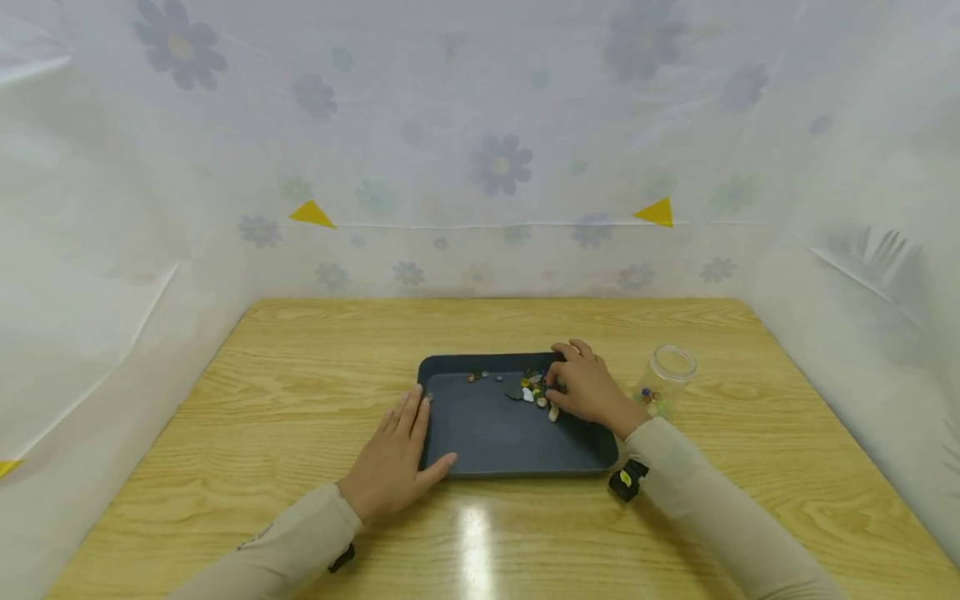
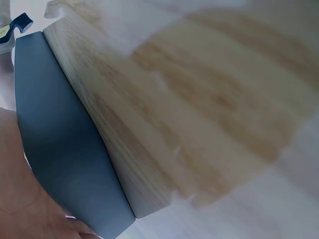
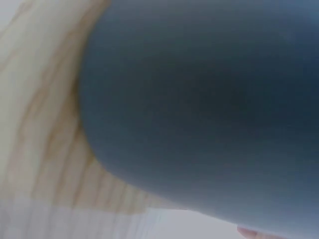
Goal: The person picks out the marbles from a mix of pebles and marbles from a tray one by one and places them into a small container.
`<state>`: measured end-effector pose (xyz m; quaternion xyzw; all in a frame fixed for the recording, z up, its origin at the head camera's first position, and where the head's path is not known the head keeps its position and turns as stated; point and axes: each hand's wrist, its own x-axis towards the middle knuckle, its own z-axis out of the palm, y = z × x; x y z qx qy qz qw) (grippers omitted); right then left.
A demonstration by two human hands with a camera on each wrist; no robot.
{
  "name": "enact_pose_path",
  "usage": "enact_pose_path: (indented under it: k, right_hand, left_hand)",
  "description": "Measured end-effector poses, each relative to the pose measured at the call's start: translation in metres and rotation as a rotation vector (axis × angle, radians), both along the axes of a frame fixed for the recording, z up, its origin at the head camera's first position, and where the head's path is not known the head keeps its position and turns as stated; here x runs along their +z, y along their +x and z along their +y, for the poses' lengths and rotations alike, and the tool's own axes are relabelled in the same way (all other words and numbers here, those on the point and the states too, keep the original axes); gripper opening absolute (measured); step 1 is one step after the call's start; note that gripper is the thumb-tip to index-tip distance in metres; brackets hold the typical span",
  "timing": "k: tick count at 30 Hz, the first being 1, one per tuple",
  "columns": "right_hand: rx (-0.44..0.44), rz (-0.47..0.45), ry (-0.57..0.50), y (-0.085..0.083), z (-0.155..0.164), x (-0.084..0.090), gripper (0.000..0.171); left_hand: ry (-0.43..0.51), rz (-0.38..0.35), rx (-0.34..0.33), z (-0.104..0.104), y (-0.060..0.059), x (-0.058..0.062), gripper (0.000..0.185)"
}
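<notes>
A pale wooden table [image 1: 300,400] fills the lower half of the head view, closed in by a flower-printed plastic sheet [image 1: 495,158]. At its middle lies a dark blue-grey tray [image 1: 495,442]. The left hand [image 1: 396,457] lies flat against the tray's left edge, fingers straight, thumb along the near corner — steadying, not gripping; the left wrist view shows that same edge against the wood. The right hand [image 1: 587,385] is curled down over the tray's far right part, fingertips among a small cluster of coloured pebbles [image 1: 534,388]. It looks to be pinching one, though the stone itself is hidden under the fingers, so this cannot be told for certain. The right wrist view is a blur of tray surface.

Just right of the tray stands a clear glass jar [image 1: 667,379], open-mouthed, with a few coloured pebbles at its bottom. Judging by that, the moving of stones from tray to jar is begun but far from finished — most remain on the tray, a few [image 1: 476,376] strewn along its far side.
</notes>
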<state>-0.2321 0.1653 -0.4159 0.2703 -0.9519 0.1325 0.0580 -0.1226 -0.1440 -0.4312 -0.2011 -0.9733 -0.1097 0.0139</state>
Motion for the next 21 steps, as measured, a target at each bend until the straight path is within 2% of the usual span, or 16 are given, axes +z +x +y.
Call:
enact_pose_path:
  k: [11,21]
  right_hand:
    - [0.025,0.021,-0.05,0.004,0.002,0.009,0.007]
    - [0.019,0.029,-0.103,0.01,0.012,0.032,0.007]
  left_hand:
    - [0.006,-0.011,0.003,0.0,0.002,0.0,0.09]
    - [0.008,0.0,-0.007,0.0,0.0,0.002,0.09]
